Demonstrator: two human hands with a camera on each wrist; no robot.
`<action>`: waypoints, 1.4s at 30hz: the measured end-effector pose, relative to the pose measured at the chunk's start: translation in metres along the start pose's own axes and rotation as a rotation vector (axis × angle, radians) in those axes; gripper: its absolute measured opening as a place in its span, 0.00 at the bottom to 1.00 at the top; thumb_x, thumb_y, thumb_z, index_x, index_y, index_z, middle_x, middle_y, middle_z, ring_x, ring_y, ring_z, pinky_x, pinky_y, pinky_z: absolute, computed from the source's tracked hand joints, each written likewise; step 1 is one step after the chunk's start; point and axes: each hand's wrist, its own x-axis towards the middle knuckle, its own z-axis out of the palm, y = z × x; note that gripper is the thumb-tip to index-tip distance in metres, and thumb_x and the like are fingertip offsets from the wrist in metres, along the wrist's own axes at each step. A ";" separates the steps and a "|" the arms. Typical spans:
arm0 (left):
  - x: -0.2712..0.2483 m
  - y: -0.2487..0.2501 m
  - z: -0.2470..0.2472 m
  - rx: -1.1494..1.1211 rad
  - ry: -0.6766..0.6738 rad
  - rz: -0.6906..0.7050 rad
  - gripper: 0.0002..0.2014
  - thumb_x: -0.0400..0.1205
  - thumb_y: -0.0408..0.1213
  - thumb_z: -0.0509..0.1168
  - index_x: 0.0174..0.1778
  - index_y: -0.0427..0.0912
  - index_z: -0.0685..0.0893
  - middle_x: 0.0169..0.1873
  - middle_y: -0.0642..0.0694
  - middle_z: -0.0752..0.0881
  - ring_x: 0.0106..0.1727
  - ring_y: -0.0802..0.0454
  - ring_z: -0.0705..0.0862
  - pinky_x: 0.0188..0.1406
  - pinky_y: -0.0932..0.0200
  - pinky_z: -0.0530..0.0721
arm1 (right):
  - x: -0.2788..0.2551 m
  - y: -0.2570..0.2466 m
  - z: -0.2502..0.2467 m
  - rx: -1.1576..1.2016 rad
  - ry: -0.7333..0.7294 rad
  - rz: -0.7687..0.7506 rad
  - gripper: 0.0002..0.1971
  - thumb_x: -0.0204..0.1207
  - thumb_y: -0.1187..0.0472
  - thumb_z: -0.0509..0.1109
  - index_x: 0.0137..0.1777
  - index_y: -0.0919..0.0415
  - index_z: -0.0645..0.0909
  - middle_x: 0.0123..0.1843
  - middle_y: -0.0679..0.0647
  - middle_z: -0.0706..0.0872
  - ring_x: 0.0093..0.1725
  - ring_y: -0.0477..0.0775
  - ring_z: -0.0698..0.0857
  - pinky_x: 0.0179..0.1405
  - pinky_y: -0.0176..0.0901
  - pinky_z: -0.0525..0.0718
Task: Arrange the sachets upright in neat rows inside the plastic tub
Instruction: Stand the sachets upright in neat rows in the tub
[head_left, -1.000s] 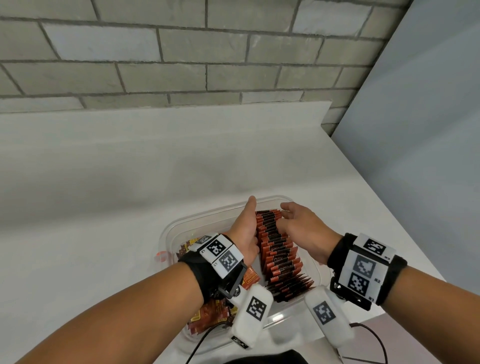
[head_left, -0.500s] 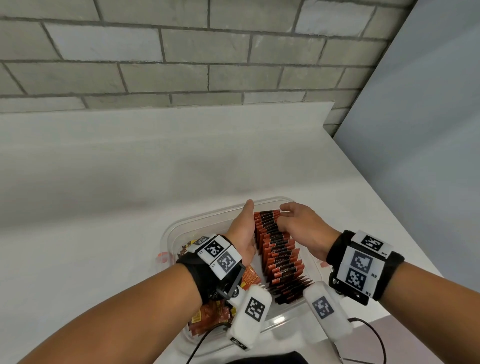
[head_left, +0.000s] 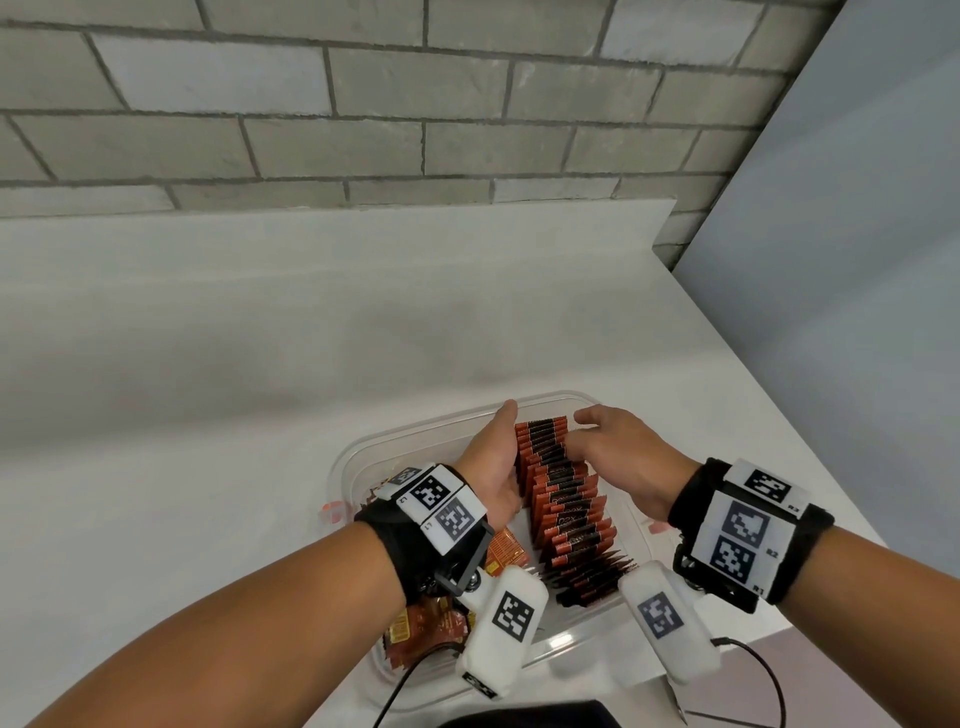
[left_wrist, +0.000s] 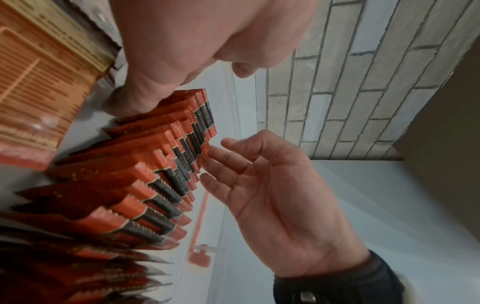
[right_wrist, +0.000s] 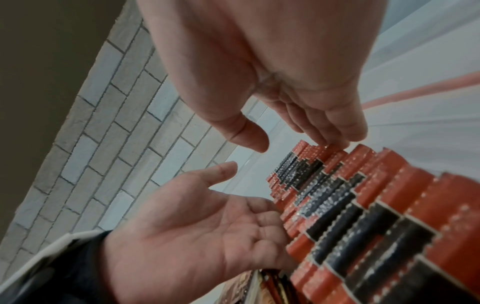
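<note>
Since a second ago the right hand (head_left: 618, 457) has slid nearer along the upright sachets (head_left: 563, 499) in the tub (head_left: 343, 462), both grips flat and open, left hand (head_left: 493, 467) bracing; row nearly squared.

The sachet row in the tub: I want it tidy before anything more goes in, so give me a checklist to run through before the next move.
1. Row of red-and-black sachets upright at the far end: ok.
2. Near end of the row upright: not ok, those sachets lean over and fan out.
3. Left hand bracing the row's left side with flat fingers: ok.
4. Right hand on the right side: ok, fingertips touch the sachet edges, nothing gripped.
5. Loose orange sachets at the tub's left still to be stood up: not ok, they lie flat.
6. Plastic tub sitting steady on the counter: cannot tell.
</note>
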 end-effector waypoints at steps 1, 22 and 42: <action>0.000 -0.001 0.000 -0.002 -0.016 -0.012 0.26 0.87 0.58 0.47 0.45 0.38 0.77 0.43 0.39 0.84 0.40 0.49 0.83 0.30 0.57 0.78 | -0.001 0.001 0.000 -0.015 0.008 0.011 0.28 0.78 0.65 0.63 0.78 0.63 0.64 0.59 0.53 0.77 0.54 0.49 0.77 0.40 0.36 0.74; -0.008 -0.014 0.004 0.018 -0.103 -0.114 0.22 0.84 0.56 0.57 0.51 0.39 0.83 0.44 0.38 0.87 0.46 0.41 0.85 0.49 0.47 0.82 | -0.024 0.021 -0.003 0.047 -0.014 -0.003 0.30 0.80 0.59 0.65 0.80 0.61 0.60 0.69 0.51 0.75 0.54 0.46 0.76 0.48 0.37 0.71; 0.001 -0.023 0.005 0.050 -0.113 -0.236 0.24 0.83 0.58 0.56 0.54 0.39 0.82 0.63 0.33 0.82 0.67 0.31 0.78 0.69 0.29 0.69 | -0.019 0.044 -0.006 0.141 -0.125 0.104 0.23 0.77 0.42 0.66 0.58 0.62 0.82 0.55 0.61 0.88 0.53 0.57 0.85 0.67 0.62 0.78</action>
